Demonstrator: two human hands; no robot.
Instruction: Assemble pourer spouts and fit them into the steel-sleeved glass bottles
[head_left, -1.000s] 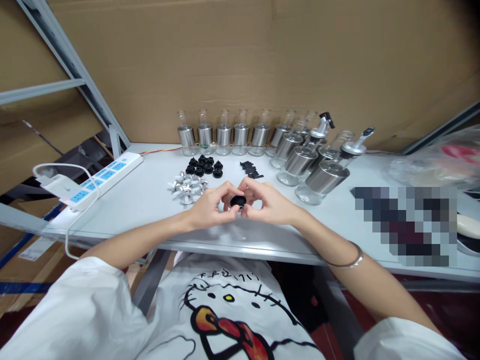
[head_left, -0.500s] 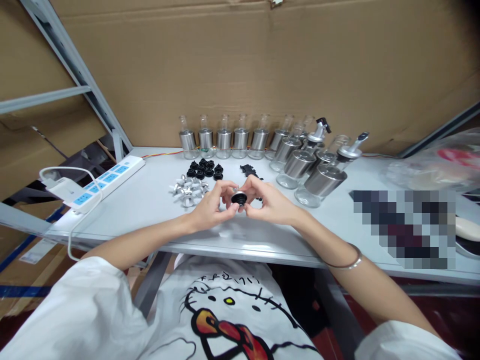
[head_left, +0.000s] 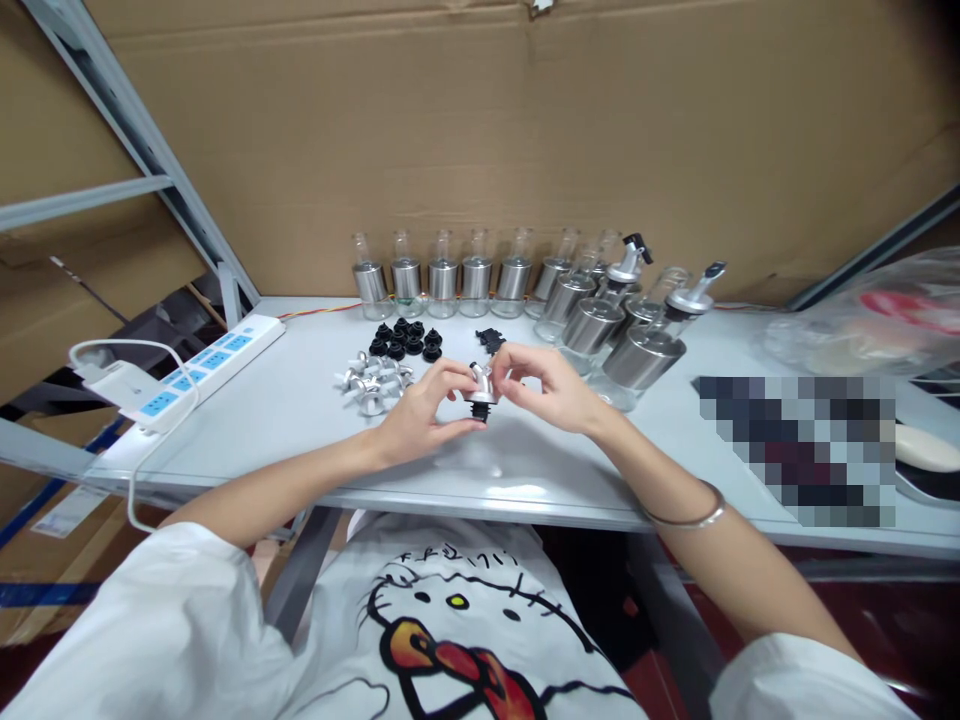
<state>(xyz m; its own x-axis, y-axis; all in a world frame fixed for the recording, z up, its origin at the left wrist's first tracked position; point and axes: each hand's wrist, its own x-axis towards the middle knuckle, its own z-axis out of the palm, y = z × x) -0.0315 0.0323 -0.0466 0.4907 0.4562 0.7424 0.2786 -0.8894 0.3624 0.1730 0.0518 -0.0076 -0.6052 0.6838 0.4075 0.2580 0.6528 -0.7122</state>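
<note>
My left hand [head_left: 420, 412] and my right hand [head_left: 541, 385] meet above the white table [head_left: 300, 400], both gripping one small pourer spout [head_left: 480, 392]. The spout has a silver metal top and a black rubber stopper pointing down. Just beyond my left hand lie a pile of silver spout tops [head_left: 371, 378], a cluster of black stoppers [head_left: 405, 338] and a few small black caps [head_left: 491, 338].
A row of glass bottles with steel sleeves [head_left: 442, 280] lines the back by the cardboard wall. More bottles, two with fitted spouts [head_left: 637, 330], stand at right. A white power strip [head_left: 202, 362] lies at left. A plastic bag [head_left: 877, 320] sits far right.
The spout has been turned over in my fingers: its black stopper faced up before, and now the silver top is up. My hands have lifted slightly and moved away from me.
</note>
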